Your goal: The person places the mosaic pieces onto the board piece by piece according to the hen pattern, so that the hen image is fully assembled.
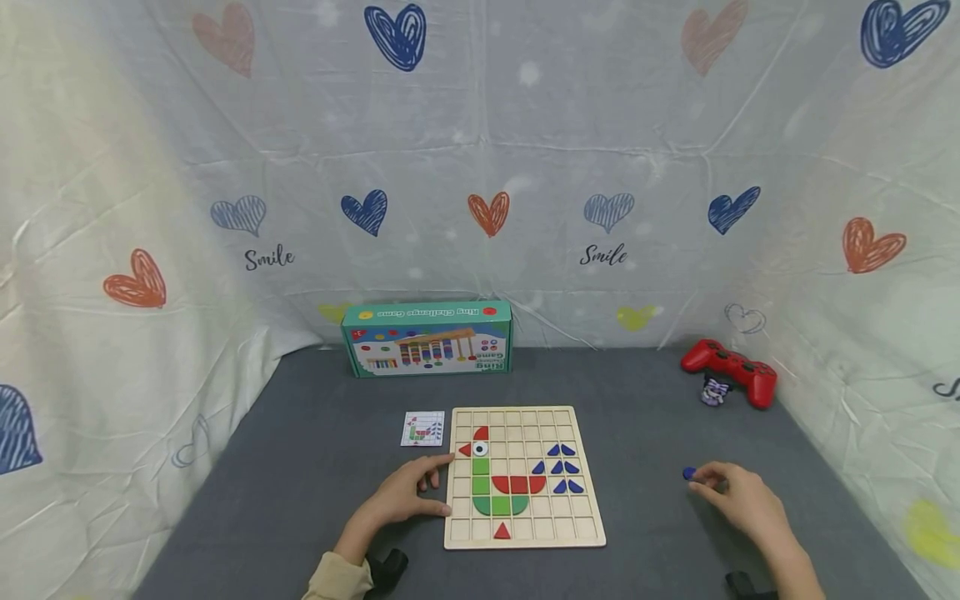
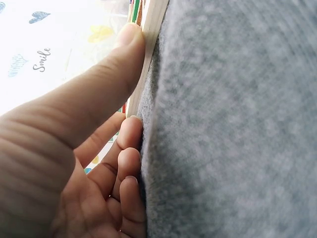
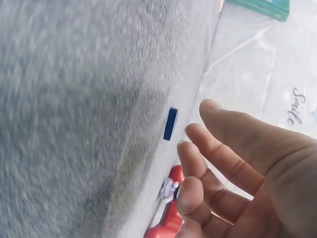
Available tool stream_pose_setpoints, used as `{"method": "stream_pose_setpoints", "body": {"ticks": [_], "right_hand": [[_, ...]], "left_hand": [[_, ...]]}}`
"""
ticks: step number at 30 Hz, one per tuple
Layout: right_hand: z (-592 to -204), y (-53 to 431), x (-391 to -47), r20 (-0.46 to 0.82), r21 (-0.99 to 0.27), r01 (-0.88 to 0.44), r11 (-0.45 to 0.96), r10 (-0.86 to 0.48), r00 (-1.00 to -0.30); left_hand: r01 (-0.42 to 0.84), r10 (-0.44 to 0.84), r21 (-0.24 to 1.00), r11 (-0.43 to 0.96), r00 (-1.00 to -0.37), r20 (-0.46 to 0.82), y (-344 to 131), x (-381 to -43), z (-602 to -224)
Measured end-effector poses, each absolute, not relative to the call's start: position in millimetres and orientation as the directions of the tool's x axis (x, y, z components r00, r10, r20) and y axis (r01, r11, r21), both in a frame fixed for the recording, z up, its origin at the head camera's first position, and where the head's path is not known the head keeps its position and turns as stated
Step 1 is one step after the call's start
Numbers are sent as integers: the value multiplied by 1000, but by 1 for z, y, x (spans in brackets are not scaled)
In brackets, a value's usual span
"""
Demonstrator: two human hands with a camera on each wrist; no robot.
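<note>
A wooden grid board lies on the grey table with a bird-like figure of red, green and blue pieces on it. My left hand is at the board's left edge; in the left wrist view its thumb rests against that edge, the other fingers partly bent. On the table to the right lies a small blue piece. My right hand hovers beside this piece, fingers loosely bent. In the right wrist view a gap shows between the fingertips and the piece.
A pattern card lies at the board's upper left. Behind it stands a green game box. A red game controller with a small purple figure lies at the back right. A heart-printed cloth hangs around the table.
</note>
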State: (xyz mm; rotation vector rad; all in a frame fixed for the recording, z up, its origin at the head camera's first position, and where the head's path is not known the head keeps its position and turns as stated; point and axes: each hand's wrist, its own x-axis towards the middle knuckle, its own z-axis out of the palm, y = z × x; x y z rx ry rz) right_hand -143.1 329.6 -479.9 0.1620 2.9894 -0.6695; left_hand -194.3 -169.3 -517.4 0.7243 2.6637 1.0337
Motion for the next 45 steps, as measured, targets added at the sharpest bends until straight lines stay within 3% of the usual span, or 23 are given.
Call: {"method": "stream_pose_setpoints", "body": {"ticks": [25,45], "right_hand": [[-480,329,-170,-152,-372,119,921,65,-986],[-487,290,-177,-29,-394,-4,919,-16,-999]], "left_hand": [[372,512,680,632,-859,-6,-170,-194,-518],[369,508,671,643,-862,-12,-171,-195,-520]]}}
